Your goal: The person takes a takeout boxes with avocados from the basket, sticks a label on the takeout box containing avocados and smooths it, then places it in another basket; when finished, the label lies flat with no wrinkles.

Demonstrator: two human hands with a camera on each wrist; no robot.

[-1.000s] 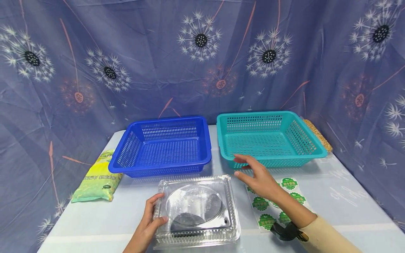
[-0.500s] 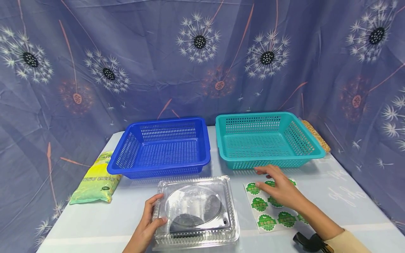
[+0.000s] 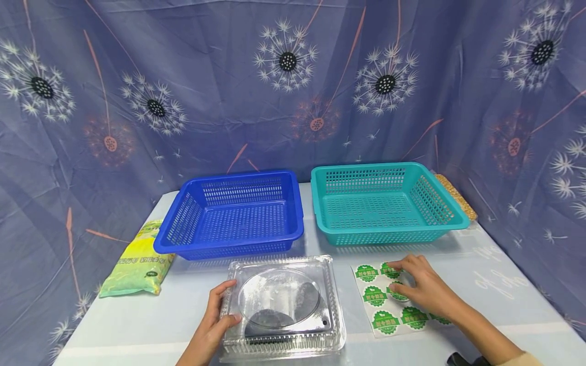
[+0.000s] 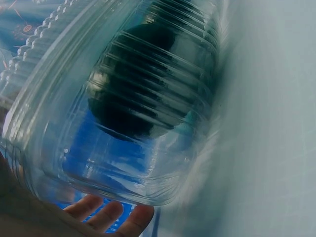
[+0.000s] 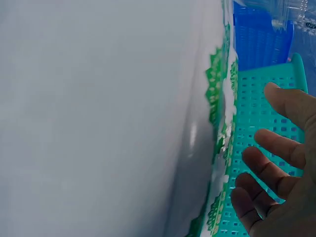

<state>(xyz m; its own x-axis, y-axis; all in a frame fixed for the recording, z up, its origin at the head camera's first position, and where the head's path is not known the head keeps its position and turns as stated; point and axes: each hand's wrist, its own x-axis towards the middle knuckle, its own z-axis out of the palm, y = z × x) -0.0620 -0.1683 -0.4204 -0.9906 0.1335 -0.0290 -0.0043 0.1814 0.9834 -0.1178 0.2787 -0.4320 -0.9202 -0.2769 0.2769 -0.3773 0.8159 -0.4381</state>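
A clear plastic lidded container [image 3: 280, 297] sits at the front middle of the table. My left hand [image 3: 214, 317] holds its left side, thumb on the near part and fingers along the edge. In the left wrist view, fingertips [image 4: 136, 219] show beyond the container's ribbed wall [image 4: 163, 163]; a dark round shape shows through the plastic, its nature unclear. Right of the container lies a white sheet of round green stickers [image 3: 376, 296]. Over the sheet's right part is my right hand [image 3: 426, 284], fingers spread loosely from the thumb, pinching nothing visible; it hides some stickers.
Behind the container stands a blue basket [image 3: 244, 243], with a teal basket [image 3: 389, 238] to its right. A yellow-green packet [image 3: 137, 264] lies at the left. Something yellowish and grainy [image 3: 455, 195] leans behind the teal basket. A patterned curtain [image 3: 206, 147] hangs at the back.
My right hand has moved right and nearer, from beside the teal basket's front to over the sticker sheet. My left hand and the container have stayed in place.
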